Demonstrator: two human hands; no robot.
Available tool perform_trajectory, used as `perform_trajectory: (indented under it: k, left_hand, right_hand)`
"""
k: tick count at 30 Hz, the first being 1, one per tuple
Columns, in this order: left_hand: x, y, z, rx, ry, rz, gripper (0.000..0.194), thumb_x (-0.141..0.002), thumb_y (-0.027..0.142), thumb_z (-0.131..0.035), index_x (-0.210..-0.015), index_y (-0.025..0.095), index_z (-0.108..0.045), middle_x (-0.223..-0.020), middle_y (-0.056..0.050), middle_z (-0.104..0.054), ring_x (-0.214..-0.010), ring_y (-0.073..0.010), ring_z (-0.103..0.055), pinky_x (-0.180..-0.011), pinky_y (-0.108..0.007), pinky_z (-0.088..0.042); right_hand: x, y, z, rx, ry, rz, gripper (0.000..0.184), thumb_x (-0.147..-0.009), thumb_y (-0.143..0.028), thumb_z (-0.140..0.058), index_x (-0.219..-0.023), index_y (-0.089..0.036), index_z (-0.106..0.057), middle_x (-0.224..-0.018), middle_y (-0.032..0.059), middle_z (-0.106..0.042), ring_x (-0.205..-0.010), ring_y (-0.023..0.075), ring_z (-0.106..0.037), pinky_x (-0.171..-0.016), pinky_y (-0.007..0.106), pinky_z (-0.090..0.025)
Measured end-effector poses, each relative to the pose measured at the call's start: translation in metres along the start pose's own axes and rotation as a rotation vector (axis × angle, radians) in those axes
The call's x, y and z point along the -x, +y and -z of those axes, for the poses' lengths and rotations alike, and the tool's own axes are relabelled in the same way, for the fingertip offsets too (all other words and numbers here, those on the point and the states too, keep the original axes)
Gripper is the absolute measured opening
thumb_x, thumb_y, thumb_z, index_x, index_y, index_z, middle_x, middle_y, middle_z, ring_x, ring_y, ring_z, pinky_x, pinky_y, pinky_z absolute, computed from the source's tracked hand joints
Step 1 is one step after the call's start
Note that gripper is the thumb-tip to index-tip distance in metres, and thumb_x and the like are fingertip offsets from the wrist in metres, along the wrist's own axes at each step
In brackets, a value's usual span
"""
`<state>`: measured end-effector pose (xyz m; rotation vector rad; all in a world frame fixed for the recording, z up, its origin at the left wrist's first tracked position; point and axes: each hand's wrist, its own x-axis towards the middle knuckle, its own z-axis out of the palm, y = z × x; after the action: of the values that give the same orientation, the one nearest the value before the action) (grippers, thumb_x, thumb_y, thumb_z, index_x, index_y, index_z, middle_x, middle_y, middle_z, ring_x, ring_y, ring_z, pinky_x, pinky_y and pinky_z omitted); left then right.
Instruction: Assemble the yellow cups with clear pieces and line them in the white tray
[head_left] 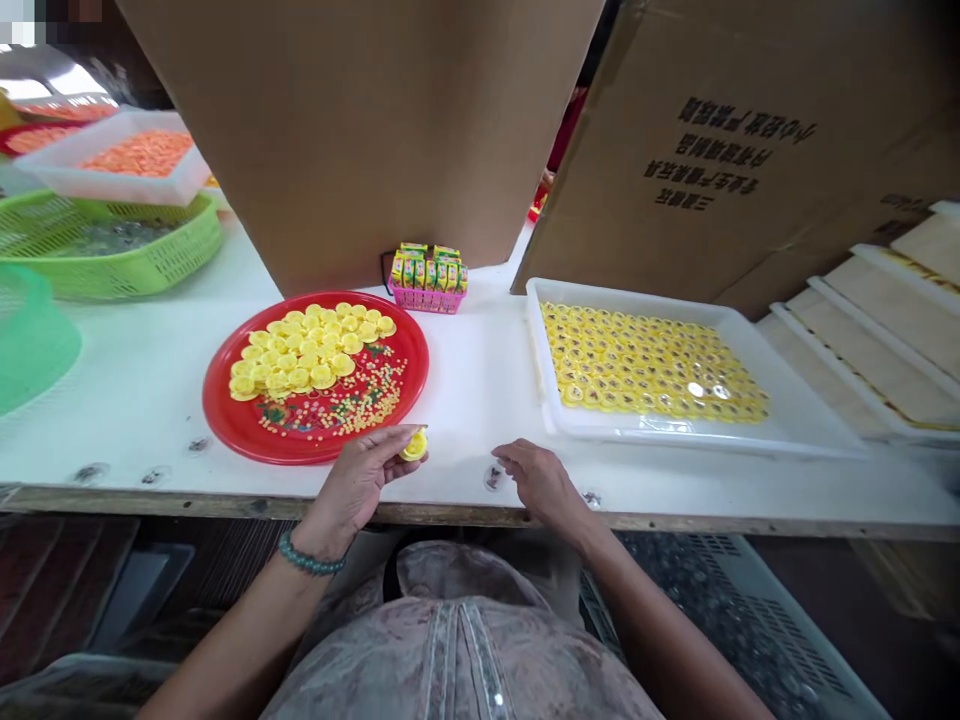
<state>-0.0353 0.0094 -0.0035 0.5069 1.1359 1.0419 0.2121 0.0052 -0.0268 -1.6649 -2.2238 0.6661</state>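
My left hand (358,482) pinches a small round yellow plastic piece (414,446) between thumb and fingers, just off the front rim of the red plate (225,425). On that plate lie a heap of similar yellow pieces (300,350) and a scatter of tiny pale yellow bits (367,400). My right hand (541,482) is low over the table with its fingers curled together. Right by its fingertips is a clear disc (493,478) with a dark print. Whether the fingertips hold anything cannot be made out.
A white tray (817,440) with rows of yellow printed pieces stands right. Stacked trays (885,330) are beyond it. Cardboard (360,130) walls the back, behind a pink basket (427,299) of small boxes. Green baskets (165,255) stand left. More clear discs (155,476) lie near the front edge.
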Motion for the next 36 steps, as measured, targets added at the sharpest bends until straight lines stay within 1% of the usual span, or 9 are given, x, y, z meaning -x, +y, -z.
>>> perform_trajectory:
  k: [5,9,13,16,18,23,28,31,36]
  left_hand:
    - [-0.004,-0.01,-0.002,-0.025,-0.003,0.019,0.036,-0.063,0.03,-0.076,-0.094,0.014,-0.068,-0.092,-0.007,-0.069,-0.076,-0.0172,-0.066,-0.063,-0.024,-0.053]
    - [-0.007,-0.017,-0.008,-0.035,-0.04,0.05,0.04,-0.066,0.029,-0.074,-0.102,0.014,-0.066,-0.092,-0.008,-0.068,-0.078,-0.0178,-0.066,-0.066,-0.026,-0.054]
    - [-0.007,-0.021,-0.011,-0.013,-0.051,0.05,0.037,-0.066,0.03,-0.074,-0.098,0.012,-0.067,-0.094,-0.009,-0.069,-0.078,-0.018,-0.067,-0.068,-0.027,-0.055]
    - [-0.005,-0.022,-0.01,-0.005,-0.039,0.062,0.036,-0.065,0.03,-0.075,-0.096,0.012,-0.068,-0.093,-0.009,-0.069,-0.075,-0.018,-0.067,-0.066,-0.026,-0.055]
    - [-0.004,-0.022,-0.009,-0.001,-0.033,0.073,0.035,-0.066,0.029,-0.074,-0.095,0.012,-0.068,-0.092,-0.009,-0.07,-0.074,-0.0178,-0.067,-0.065,-0.026,-0.055]
    - [-0.003,-0.024,-0.012,0.014,-0.039,0.076,0.033,-0.067,0.028,-0.074,-0.095,0.012,-0.068,-0.095,-0.01,-0.07,-0.077,-0.0184,-0.067,-0.067,-0.025,-0.055]
    - [0.001,-0.028,-0.014,0.026,-0.096,0.07,0.035,-0.071,0.03,-0.071,-0.101,0.013,-0.067,-0.101,-0.009,-0.068,-0.085,-0.0183,-0.066,-0.076,-0.027,-0.054]
    - [0.005,-0.029,-0.013,0.048,-0.114,0.063,0.033,-0.073,0.029,-0.07,-0.102,0.014,-0.067,-0.104,-0.009,-0.068,-0.09,-0.0175,-0.064,-0.08,-0.027,-0.053]
    - [0.009,-0.03,-0.013,0.085,-0.13,0.047,0.032,-0.073,0.029,-0.07,-0.101,0.014,-0.068,-0.102,-0.009,-0.069,-0.091,-0.018,-0.063,-0.082,-0.028,-0.053]
  right_hand:
    - [0.006,-0.002,0.002,-0.015,-0.01,-0.063,0.015,-0.083,-0.023,-0.06,-0.095,-0.019,-0.068,-0.086,0.0052,-0.065,-0.076,0.0153,-0.061,-0.071,0.025,-0.044]
    - [0.004,-0.007,-0.007,0.022,-0.023,-0.108,0.014,-0.078,-0.015,-0.064,-0.091,-0.018,-0.067,-0.091,0.0056,-0.062,-0.078,0.015,-0.06,-0.071,0.024,-0.043]
    - [0.001,-0.004,-0.011,-0.052,0.002,-0.113,0.015,-0.071,-0.014,-0.069,-0.085,-0.017,-0.063,-0.082,0.0022,-0.061,-0.07,0.0125,-0.056,-0.064,0.022,-0.041]
    - [0.002,0.0,-0.01,-0.212,-0.016,-0.166,0.01,-0.071,-0.014,-0.067,-0.078,-0.017,-0.06,-0.068,-0.0023,-0.058,-0.063,0.0108,-0.053,-0.06,0.021,-0.039]
    - [0.003,0.0,-0.008,-0.339,-0.031,-0.213,0.008,-0.073,-0.015,-0.064,-0.079,-0.018,-0.06,-0.062,-0.0043,-0.056,-0.059,0.0101,-0.051,-0.058,0.02,-0.039]
    - [0.007,-0.011,-0.002,-0.662,-0.033,-0.246,0.014,-0.073,-0.023,-0.065,-0.085,-0.016,-0.063,-0.064,-0.0033,-0.055,-0.06,0.0101,-0.051,-0.058,0.022,-0.039]
    - [0.008,-0.03,0.004,-1.087,-0.01,-0.154,0.025,-0.073,-0.028,-0.069,-0.094,-0.02,-0.06,-0.07,-0.003,-0.055,-0.065,0.0102,-0.053,-0.063,0.024,-0.045]
    - [0.007,-0.038,0.002,-1.222,-0.019,-0.085,0.025,-0.077,-0.029,-0.066,-0.1,-0.021,-0.061,-0.072,-0.0022,-0.056,-0.067,0.0101,-0.055,-0.066,0.025,-0.047]
    - [0.004,-0.046,-0.005,-1.4,-0.017,-0.052,0.016,-0.078,-0.026,-0.067,-0.092,-0.021,-0.061,-0.074,-0.0011,-0.061,-0.067,0.0108,-0.06,-0.068,0.026,-0.049]
